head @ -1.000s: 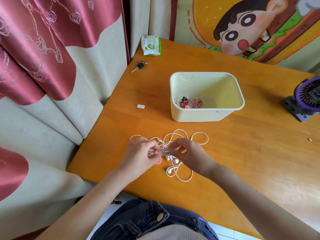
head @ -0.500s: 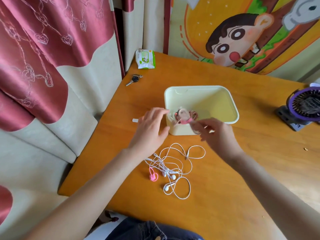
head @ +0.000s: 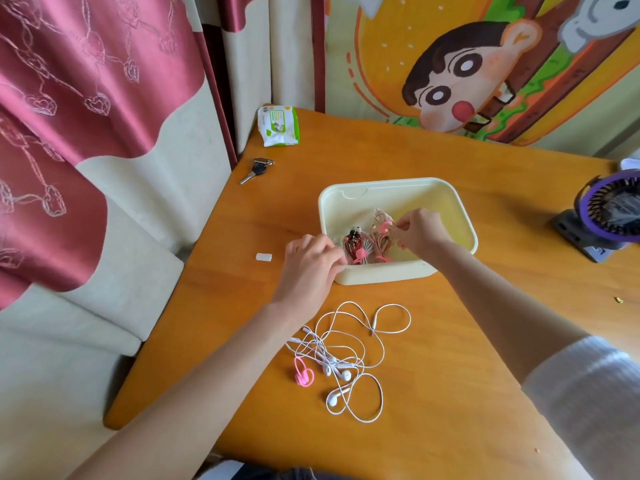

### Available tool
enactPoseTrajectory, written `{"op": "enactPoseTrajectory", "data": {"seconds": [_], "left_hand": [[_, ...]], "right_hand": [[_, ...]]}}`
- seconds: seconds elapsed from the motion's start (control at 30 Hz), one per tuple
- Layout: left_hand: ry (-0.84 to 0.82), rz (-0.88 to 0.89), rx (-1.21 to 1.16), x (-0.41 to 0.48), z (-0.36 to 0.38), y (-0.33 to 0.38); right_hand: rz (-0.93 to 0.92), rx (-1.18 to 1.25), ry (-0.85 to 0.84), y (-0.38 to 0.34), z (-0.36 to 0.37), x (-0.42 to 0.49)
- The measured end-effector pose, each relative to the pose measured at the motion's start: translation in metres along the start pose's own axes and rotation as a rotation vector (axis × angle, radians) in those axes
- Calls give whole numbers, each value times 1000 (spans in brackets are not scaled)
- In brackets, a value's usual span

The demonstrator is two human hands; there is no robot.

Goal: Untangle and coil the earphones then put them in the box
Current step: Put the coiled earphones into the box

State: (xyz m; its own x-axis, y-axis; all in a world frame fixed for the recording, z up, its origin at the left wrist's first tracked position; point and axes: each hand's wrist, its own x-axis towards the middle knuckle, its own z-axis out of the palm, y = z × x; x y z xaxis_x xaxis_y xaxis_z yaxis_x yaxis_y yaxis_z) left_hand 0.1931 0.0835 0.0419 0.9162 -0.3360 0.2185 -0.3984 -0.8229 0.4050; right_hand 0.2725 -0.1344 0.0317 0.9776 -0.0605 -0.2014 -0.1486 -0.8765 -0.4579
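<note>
A cream plastic box stands open on the orange table. Inside lie two coiled earphones, a dark red coil and a rose-gold coil. My right hand is inside the box and pinches a third coiled rose-gold earphone over them. My left hand rests on the box's near left corner, fingers curled over the rim. A tangled white earphone lies on the table in front of the box, with a pink cable clip beside it.
A key and a green-white wipes packet lie at the table's far left corner. A small white piece sits left of the box. A purple fan stands at the right edge. Curtains hang to the left.
Both hands left the white tangle near the table's front edge and reached up to the box. My right hand carried a coiled earphone into the box; my left hand came onto the box's corner.
</note>
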Motion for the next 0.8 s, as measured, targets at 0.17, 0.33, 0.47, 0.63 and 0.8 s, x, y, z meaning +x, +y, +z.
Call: {"op": "enactPoseTrajectory", "data": {"seconds": [0.17, 0.33, 0.47, 0.63, 0.8], "left_hand": [[33, 20, -29, -1, 3, -2], [17, 38, -53, -3, 4, -3], [86, -57, -116, -22, 5, -3], [-69, -186, -99, -82, 21, -13], [-312, -371, -68, -132, 41, -14]], "right_hand": [[8, -136, -179, -3, 14, 2], [-185, 18, 137, -23, 9, -27], [-501, 243, 251, -41, 18, -87], [-526, 123, -113, -16, 72, -145], [-436, -157, -468, -12, 117, -181]]}}
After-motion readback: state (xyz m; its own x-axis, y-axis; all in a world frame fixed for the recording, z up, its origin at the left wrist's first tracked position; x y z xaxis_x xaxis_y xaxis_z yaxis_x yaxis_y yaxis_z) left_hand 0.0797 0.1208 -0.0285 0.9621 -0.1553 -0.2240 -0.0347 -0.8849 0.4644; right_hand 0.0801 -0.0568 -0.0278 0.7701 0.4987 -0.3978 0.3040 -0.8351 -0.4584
